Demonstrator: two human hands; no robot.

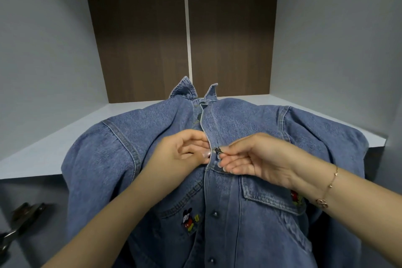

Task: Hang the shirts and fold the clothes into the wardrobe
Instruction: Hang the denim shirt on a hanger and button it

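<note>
A blue denim shirt is laid front up on a pale wardrobe shelf. Its long axis runs from near to far. The collar is pointed away, toward the dark back wall, and the lower part is hung over the shelf's front edge. The left edge of the shirt front is pinched by the left hand. A dark button is pinched by the fingers of the right hand. A thin bracelet is worn on the right wrist.

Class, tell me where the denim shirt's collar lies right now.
In the head view, the collar sits at centre on the pale wardrobe shelf, before the dark back panel, beyond both hands.
</note>
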